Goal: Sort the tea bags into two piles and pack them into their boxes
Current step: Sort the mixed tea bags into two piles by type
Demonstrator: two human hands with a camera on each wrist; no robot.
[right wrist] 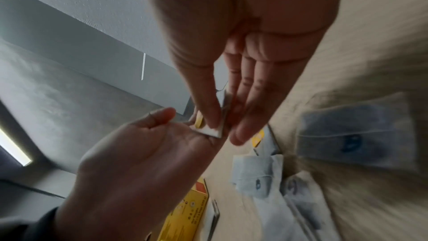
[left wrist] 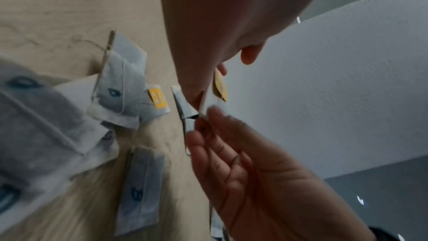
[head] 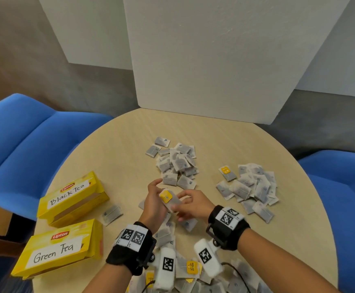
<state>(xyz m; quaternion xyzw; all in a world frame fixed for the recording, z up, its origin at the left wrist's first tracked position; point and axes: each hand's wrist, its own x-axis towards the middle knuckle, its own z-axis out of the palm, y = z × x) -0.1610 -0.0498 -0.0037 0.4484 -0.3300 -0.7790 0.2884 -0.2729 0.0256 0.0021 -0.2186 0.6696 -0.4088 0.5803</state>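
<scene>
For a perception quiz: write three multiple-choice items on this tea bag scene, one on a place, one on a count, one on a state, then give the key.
1. Where does the Black Tea box lie relative to the Green Tea box?
A. farther from the person
B. nearer the person
C. stacked on top of it

2. How many yellow boxes are on the table?
A. one
B. two
C. four

3. What is happening with the yellow-tagged tea bag?
A. it lies in a pile
B. it sits in a box
C. both hands hold it

Key: 1 A, it sits beyond the Green Tea box. 2 B, only those two show. 3 C, the left hand and right hand pinch it above the table.
</scene>
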